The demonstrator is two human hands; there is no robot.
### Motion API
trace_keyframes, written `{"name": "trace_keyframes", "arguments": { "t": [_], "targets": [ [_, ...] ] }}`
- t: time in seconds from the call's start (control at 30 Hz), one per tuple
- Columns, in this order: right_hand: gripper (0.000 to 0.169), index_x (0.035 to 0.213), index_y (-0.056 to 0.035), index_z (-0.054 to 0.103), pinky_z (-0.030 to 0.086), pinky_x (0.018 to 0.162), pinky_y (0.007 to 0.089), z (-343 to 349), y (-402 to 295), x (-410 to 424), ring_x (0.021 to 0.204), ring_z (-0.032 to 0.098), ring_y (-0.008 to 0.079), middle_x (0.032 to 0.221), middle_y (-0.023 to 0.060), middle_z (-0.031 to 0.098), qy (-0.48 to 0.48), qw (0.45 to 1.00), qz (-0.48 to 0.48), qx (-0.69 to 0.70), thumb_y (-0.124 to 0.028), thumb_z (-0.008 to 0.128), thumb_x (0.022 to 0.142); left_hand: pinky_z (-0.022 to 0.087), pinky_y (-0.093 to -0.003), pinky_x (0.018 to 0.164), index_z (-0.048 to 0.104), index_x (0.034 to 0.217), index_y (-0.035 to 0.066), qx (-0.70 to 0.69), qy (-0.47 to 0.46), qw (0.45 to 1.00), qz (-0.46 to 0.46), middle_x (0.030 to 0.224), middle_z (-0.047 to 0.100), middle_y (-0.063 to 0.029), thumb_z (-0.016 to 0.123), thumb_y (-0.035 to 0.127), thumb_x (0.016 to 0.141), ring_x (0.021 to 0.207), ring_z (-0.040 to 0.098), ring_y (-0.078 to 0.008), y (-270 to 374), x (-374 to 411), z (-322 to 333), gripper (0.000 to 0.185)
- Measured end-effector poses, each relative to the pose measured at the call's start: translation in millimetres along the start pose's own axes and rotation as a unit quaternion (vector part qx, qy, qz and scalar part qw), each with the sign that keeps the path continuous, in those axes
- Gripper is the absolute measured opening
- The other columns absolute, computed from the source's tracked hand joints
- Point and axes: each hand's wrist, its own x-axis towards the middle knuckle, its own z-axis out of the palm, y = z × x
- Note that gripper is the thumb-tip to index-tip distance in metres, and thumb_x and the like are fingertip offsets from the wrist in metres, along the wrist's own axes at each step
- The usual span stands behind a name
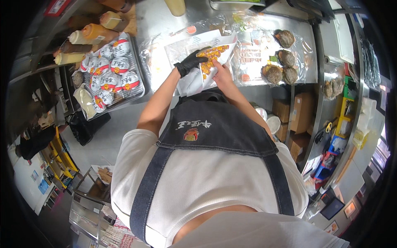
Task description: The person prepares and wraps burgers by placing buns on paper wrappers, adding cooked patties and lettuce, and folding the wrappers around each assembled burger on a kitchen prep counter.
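My left hand (193,63), in a black glove, grips a white paper wrapper (217,53) with a dense orange and yellow print. From the other side, my bare right hand (222,73) pinches the same paper near its lower right edge. The wrapper is held slanted above the steel counter; whether anything is inside it is hidden. Beneath it lie more white paper sheets (188,81). To the right, several dark-bunned burgers (287,58) sit unwrapped on clear printed plastic film (249,66), with bits of filling showing at their sides.
At the left, a metal tray (140,73) holds several wrapped burgers (109,81) and a pale pouch (84,98). Squeeze bottles (93,31) lie behind it. A cup (175,6) and a steel pan (237,4) stand at the back. Cardboard boxes (301,113) are below right.
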Motion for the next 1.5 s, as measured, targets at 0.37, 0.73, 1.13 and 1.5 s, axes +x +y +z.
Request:
{"name": "trace_keyframes", "arguments": {
  "t": [0.37, 0.73, 1.13, 1.5],
  "targets": [
    [0.054, 0.132, -0.0035, 0.039, 0.046, 0.094, 0.0345, 68, -70, -50, 0.110, 0.055, 0.0204, 0.122, 0.0095, 0.054, -0.225, 0.965, -0.133, 0.009, -0.006, 0.063, 0.084, 0.040, -0.0314, 0.094, 0.034, 0.139, 0.003, 0.119, 0.384, 0.870, 0.285, 0.125, 0.048, -0.0117, 0.067, 0.030, 0.084, 0.114, 0.046, -0.0200, 43, -41, -20, 0.070],
    [0.046, 0.129, -0.0048, 0.044, 0.049, 0.092, 0.0400, 49, -103, -33, 0.109, 0.057, 0.0243, 0.121, 0.0112, 0.057, -0.360, 0.928, -0.084, 0.043, -0.023, 0.055, 0.088, 0.044, -0.0278, 0.091, 0.057, 0.117, 0.002, -0.204, 0.131, 0.950, 0.198, 0.110, 0.062, -0.0046, 0.060, 0.022, 0.090, 0.100, 0.057, -0.0139, 123, -91, 5, 0.034],
    [0.049, 0.135, -0.0057, 0.036, 0.049, 0.090, 0.0383, 78, -102, -36, 0.108, 0.056, 0.0231, 0.124, 0.0101, 0.051, -0.291, 0.952, -0.076, 0.051, -0.005, 0.051, 0.089, 0.043, -0.0366, 0.094, 0.052, 0.126, 0.005, 0.392, 0.221, 0.841, 0.300, 0.118, 0.058, -0.0132, 0.054, 0.013, 0.089, 0.109, 0.055, -0.0268, 149, -122, 80, 0.038],
    [0.048, 0.133, -0.0032, 0.039, 0.041, 0.097, 0.0340, 120, -107, -74, 0.115, 0.051, 0.0190, 0.124, 0.0084, 0.053, -0.255, 0.955, -0.150, 0.004, -0.021, 0.056, 0.092, 0.023, -0.0463, 0.112, 0.042, 0.135, 0.003, 0.605, 0.203, 0.669, 0.381, 0.141, 0.037, -0.0217, 0.062, 0.038, 0.083, 0.132, 0.030, -0.0406, 125, -92, 56, 0.066]
  ]
}}
